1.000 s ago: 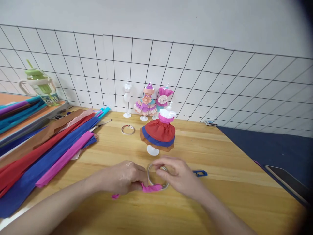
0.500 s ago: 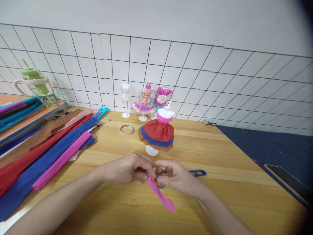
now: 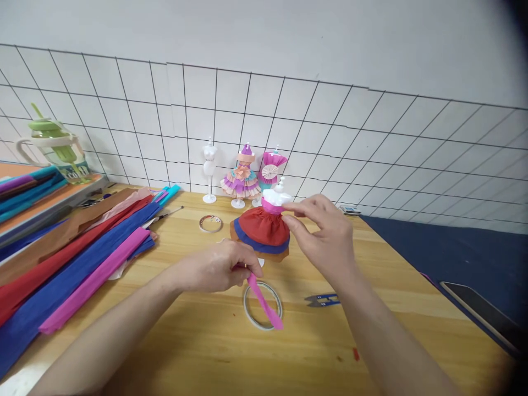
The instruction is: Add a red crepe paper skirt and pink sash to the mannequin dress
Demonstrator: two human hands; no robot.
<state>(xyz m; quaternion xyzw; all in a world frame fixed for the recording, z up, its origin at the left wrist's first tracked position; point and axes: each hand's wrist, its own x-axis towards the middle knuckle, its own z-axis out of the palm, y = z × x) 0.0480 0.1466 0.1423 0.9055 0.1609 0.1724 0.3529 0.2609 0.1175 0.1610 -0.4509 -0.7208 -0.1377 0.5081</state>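
Skirt (image 3: 264,228) and pink band (image 3: 270,207) are on the dress form (image 3: 275,196); pink strip (image 3: 264,304) isn't, clamped in your left grip (image 3: 218,267). Right grip (image 3: 330,236) at band, can't tell if pinching.

On the green-lidded bottle (image 3: 64,153), large pale letters are being carried by a teal label (image 3: 77,172). Among them "co" is being made out, but the rest is being blurred, so the whole word cannot be read with certainty. On the inner side of the tape ring (image 3: 210,230) near the mannequins, reddish marks are being shown, too small for reading.
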